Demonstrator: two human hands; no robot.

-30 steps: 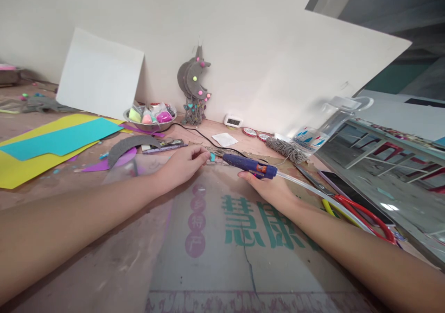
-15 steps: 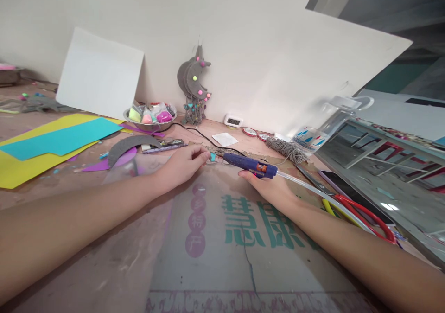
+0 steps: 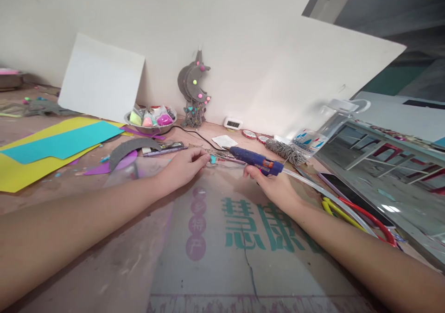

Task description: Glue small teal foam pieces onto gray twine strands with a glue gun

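Scuffed tabletop [image 3: 52, 191], filmy plastic [image 3: 215, 269], tapered glue gun [image 3: 255, 159]

The glue gun [image 3: 255, 159] is smooth plastic, the twine [image 3: 285, 151] rough.

Soft light, dimmer at right; glare on floor [image 3: 412, 213]; edges stretched.

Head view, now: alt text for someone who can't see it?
Right hand holds a blue glue gun; left hand is at a small turquoise piece. A printed sheet lies in the foreground; behind, a grey moon ornament and a bowl of bags sit near a white backdrop.
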